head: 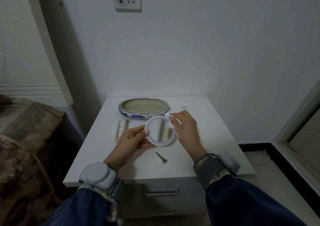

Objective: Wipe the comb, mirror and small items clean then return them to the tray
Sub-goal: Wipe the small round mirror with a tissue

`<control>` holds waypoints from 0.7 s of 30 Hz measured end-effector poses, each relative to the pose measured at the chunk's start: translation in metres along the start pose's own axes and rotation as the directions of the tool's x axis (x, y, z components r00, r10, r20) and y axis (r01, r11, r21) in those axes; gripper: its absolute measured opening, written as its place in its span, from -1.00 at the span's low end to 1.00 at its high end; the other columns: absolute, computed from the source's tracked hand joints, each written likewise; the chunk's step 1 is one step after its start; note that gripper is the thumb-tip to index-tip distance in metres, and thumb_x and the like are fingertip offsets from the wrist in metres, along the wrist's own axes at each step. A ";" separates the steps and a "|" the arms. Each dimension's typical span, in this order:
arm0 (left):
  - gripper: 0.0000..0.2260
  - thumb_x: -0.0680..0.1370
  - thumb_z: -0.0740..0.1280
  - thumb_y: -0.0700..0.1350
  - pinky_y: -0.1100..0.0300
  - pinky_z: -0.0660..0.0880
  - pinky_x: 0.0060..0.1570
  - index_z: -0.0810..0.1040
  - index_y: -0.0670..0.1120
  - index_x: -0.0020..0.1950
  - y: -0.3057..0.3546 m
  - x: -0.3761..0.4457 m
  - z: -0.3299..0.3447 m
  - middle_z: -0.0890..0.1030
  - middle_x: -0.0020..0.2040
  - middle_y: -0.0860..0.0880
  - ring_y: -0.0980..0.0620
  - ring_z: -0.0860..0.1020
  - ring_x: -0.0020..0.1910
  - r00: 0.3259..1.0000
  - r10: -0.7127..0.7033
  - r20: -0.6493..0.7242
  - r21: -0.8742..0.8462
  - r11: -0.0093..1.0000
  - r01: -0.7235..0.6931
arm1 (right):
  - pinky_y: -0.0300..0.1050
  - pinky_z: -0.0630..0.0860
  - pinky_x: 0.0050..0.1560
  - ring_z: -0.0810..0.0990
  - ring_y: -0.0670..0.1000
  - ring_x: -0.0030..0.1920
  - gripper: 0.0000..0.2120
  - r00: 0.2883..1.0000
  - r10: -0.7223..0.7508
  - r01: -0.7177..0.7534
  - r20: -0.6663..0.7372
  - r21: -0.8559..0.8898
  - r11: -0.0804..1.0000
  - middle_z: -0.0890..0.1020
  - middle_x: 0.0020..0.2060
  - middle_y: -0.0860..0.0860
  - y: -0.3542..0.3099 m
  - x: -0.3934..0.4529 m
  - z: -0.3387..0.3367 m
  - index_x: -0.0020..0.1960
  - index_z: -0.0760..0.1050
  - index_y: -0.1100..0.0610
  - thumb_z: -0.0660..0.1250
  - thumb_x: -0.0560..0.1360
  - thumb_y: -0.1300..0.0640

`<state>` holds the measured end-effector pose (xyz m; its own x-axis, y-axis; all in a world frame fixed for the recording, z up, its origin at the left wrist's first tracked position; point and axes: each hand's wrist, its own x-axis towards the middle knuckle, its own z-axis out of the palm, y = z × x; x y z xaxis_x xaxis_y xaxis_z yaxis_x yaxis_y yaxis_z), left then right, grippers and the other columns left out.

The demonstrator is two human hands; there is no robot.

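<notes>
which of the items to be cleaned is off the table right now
The round mirror: the left hand holds it up while the right hand wipes it. The comb and hair clip lie on the table.

1. The white table top (216, 147) has its widest bare stretch on the right of the frame, from the right hand (186, 130) out to the right edge.
2. At the back centre the oval tray (143, 115) blocks the way; a small white bottle (183, 106) stands just right of it, close to the wall.
3. Left of centre the comb (122, 129) lies lengthwise near the left edge, leaving only a narrow lane beside the left hand (131, 141).
4. The mirror (160, 132), held up between both hands, fills the middle.
5. Below it a hair clip (161, 157) lies alone; bare table runs on both sides of it towards the front edge.
</notes>
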<state>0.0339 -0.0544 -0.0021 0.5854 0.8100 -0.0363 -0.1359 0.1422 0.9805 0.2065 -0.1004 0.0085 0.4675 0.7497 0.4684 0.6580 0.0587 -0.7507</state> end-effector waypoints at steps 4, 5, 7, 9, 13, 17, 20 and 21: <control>-0.76 0.58 0.21 -0.24 0.13 0.61 -0.08 0.54 -0.15 0.21 0.000 -0.001 0.001 0.67 0.02 -0.15 -0.14 0.65 -0.01 1.000 0.000 0.010 0.041 0.999 0.000 | -0.46 0.32 -0.06 0.49 -0.04 -0.09 -0.85 0.936 -0.151 0.118 0.319 0.121 0.986 0.51 -0.12 0.06 -0.018 -0.009 0.002 0.01 0.62 0.25 0.32 0.47 0.32; -0.76 0.58 0.21 -0.23 0.12 0.61 -0.07 0.54 -0.16 0.22 0.000 -0.001 0.002 0.67 0.03 -0.17 -0.15 0.64 0.00 1.000 -0.004 0.020 0.050 0.999 0.003 | -0.39 0.34 -0.04 0.49 -0.03 -0.07 -0.84 0.915 -0.176 0.147 0.363 0.106 0.983 0.52 -0.11 0.09 -0.019 -0.011 0.005 0.01 0.62 0.24 0.31 0.47 0.32; -0.75 0.58 0.21 -0.24 0.12 0.61 -0.08 0.53 -0.16 0.23 0.000 -0.002 0.003 0.67 0.03 -0.17 -0.15 0.64 0.00 1.000 -0.009 0.020 0.031 0.999 0.009 | -0.28 0.33 -0.02 0.49 0.03 -0.03 -0.83 0.933 -0.140 0.128 0.332 0.056 0.990 0.54 -0.07 0.16 -0.017 -0.008 0.006 0.02 0.61 0.27 0.28 0.48 0.33; -0.75 0.58 0.20 -0.26 0.14 0.61 -0.10 0.52 -0.14 0.23 0.001 -0.002 0.002 0.68 0.00 -0.12 -0.12 0.65 -0.03 1.000 0.004 0.005 -0.002 1.000 -0.004 | -0.28 0.29 -0.02 0.51 0.09 0.00 -0.84 0.979 -0.073 0.069 0.193 0.026 0.997 0.56 -0.05 0.20 -0.012 -0.004 0.002 0.00 0.61 0.30 0.27 0.49 0.33; -0.69 0.58 0.19 -0.29 0.20 0.61 -0.12 0.44 -0.24 0.33 0.002 0.002 0.000 0.68 -0.03 -0.06 -0.02 0.66 -0.10 0.994 0.057 -0.097 -0.066 0.996 -0.064 | -0.29 0.32 -0.10 0.56 0.06 -0.04 -0.85 0.981 0.191 -0.194 0.035 0.138 0.971 0.64 -0.04 0.17 -0.002 0.002 -0.006 0.01 0.61 0.26 0.30 0.51 0.25; -0.59 0.59 0.20 -0.27 0.20 0.62 -0.13 0.31 0.05 0.39 0.004 0.002 0.001 0.70 -0.13 0.08 0.02 0.67 -0.15 0.983 0.083 -0.164 -0.104 0.989 -0.101 | -0.14 0.38 -0.09 0.56 0.28 -0.06 -0.80 0.947 0.269 -0.311 0.176 0.287 0.906 0.58 -0.08 0.37 0.000 0.004 -0.001 -0.05 0.53 0.40 0.29 0.51 0.23; -0.70 0.59 0.19 -0.26 0.23 0.61 -0.13 0.44 0.01 0.28 0.005 0.001 0.002 0.63 0.06 0.01 0.05 0.67 -0.14 0.979 0.098 -0.178 -0.067 0.992 -0.111 | -0.14 0.38 -0.09 0.53 0.08 -0.19 -0.79 0.927 0.312 -0.370 0.209 0.379 0.848 0.59 -0.17 0.33 -0.001 0.002 0.000 -0.06 0.53 0.40 0.30 0.51 0.22; -0.75 0.60 0.18 -0.25 0.24 0.61 -0.13 0.50 -0.05 0.23 0.004 0.000 0.002 0.60 0.11 -0.05 0.06 0.67 -0.15 0.978 0.094 -0.184 -0.054 0.993 -0.106 | -0.14 0.38 -0.08 0.51 0.04 -0.17 -0.81 0.918 0.328 -0.393 0.223 0.398 0.829 0.59 -0.23 0.24 -0.001 0.002 0.000 -0.07 0.54 0.38 0.30 0.50 0.22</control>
<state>0.0351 -0.0548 0.0022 0.4126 0.9107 0.0210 -0.2398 0.0864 0.9670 0.2069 -0.0996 0.0100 0.5134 0.8544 0.0800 0.1274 0.0163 -0.9917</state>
